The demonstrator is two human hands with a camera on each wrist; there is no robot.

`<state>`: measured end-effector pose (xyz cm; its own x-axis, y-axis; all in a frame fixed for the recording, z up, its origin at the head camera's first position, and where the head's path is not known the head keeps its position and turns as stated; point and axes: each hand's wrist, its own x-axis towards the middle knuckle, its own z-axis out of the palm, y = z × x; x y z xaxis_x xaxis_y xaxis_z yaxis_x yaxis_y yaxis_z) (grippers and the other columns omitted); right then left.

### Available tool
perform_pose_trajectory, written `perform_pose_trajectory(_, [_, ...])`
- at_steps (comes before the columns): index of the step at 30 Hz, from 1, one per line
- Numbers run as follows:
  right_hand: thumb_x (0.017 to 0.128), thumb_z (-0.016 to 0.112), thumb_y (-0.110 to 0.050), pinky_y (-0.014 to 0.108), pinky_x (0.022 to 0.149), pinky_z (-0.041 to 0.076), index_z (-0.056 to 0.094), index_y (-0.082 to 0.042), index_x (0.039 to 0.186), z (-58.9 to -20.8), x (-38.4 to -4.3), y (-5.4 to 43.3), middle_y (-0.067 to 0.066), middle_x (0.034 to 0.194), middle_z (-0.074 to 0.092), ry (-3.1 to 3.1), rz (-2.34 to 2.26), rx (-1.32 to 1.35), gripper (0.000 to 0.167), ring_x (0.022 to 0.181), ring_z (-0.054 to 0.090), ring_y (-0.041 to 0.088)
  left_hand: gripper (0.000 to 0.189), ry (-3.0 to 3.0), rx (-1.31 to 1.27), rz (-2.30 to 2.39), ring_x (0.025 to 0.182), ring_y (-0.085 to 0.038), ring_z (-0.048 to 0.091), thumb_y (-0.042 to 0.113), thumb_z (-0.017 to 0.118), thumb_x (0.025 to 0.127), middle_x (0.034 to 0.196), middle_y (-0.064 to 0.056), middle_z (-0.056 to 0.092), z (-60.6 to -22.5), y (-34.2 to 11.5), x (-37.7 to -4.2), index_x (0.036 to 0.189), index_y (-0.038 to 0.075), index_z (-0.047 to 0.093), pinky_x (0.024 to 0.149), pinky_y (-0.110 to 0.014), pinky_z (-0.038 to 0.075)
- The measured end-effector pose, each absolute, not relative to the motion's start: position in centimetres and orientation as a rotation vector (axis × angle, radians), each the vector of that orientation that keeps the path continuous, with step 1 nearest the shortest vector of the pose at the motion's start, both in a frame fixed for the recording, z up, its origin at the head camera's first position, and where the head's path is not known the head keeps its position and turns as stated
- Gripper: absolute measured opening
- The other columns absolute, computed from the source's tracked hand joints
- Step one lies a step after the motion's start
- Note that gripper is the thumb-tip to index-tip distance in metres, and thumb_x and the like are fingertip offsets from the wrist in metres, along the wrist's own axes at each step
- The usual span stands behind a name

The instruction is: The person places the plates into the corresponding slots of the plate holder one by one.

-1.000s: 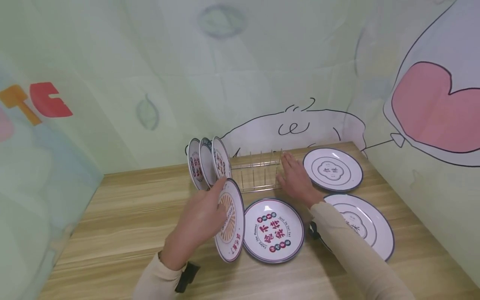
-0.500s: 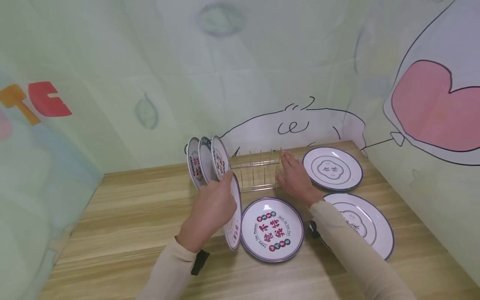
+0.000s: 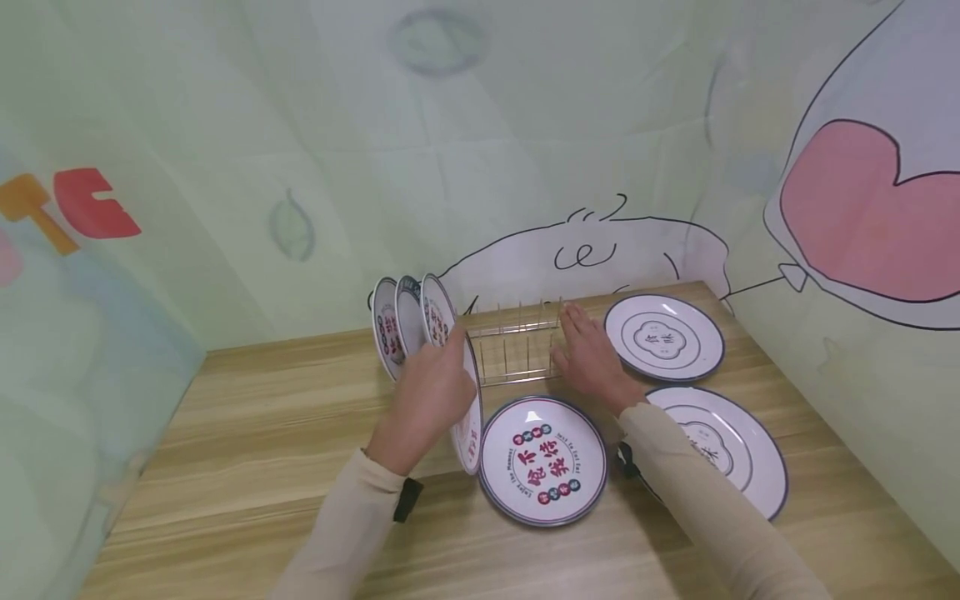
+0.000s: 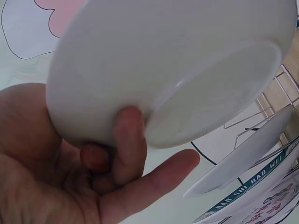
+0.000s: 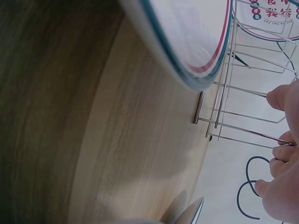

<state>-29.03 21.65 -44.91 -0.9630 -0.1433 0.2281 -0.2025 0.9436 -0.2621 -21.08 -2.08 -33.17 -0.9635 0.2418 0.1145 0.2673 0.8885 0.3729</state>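
Observation:
My left hand [image 3: 427, 400] grips the rim of a white plate [image 3: 470, 429], held nearly upright and edge-on just in front of the wire dish rack [image 3: 517, 377]. In the left wrist view the thumb and fingers pinch the rim, with the white underside of that plate [image 4: 107, 60] turned to the camera. Several patterned plates [image 3: 441, 312] stand on edge at the rack's left end. My right hand [image 3: 596, 362] holds the rack's right end; the right wrist view has its fingertips around the wire bars of the rack [image 5: 243, 128].
In front of the rack lies a plate with red characters [image 3: 543, 462]. Two plates with grey-blue motifs lie at right, the far plate [image 3: 663, 337] and the near plate [image 3: 757, 450], partly under the right sleeve. A printed curtain [image 3: 337, 167] backs the wooden table [image 3: 247, 433].
The left hand has carried its plate up and forward toward the rack, turning it more edge-on. My right hand has stayed at the rack's right end.

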Motion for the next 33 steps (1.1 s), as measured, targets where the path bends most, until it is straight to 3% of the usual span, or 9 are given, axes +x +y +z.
perform_pose_trajectory(19, [0.101, 0.053, -0.027, 0.051, 0.125, 0.019, 0.027, 0.006, 0.154, -44.9, -29.1, 21.7, 0.021, 0.164, 0.024, -2.887, 0.417, 0.273, 0.067, 0.153, 0.021, 0.036, 0.055, -3.029, -0.304, -0.548, 0.051, -0.023, 0.058, 0.009, 0.062, 0.089, 0.074, -0.013, 0.059, -34.1, -1.1, -24.4, 0.141, 0.004, 0.044, 0.036, -0.025, 0.043])
perform_pose_trajectory(27, [0.1, 0.055, -0.027, 0.052, 0.125, 0.019, 0.026, 0.006, 0.154, -44.7, -29.0, 21.7, 0.021, 0.164, 0.024, -2.885, 0.406, 0.269, 0.069, 0.153, 0.021, 0.036, 0.066, -3.002, -0.309, -0.55, 0.046, -0.019, 0.054, 0.005, 0.058, 0.091, 0.068, -0.011, 0.059, -34.3, -0.7, -25.6, 0.152, 0.001, 0.033, 0.035, -0.023, 0.04])
perform_pose_trajectory(33, [0.101, 0.054, -0.027, 0.051, 0.125, 0.018, 0.025, 0.005, 0.154, -44.8, -29.0, 21.7, 0.021, 0.164, 0.023, -2.884, 0.424, 0.275, 0.069, 0.154, 0.02, 0.036, 0.067, -2.975, -0.318, -0.485, 0.05, -0.019, 0.051, 0.006, 0.061, 0.089, 0.069, -0.01, 0.058, -34.2, -0.3, -26.3, 0.15, 0.0, 0.035, 0.039, -0.025, 0.038])
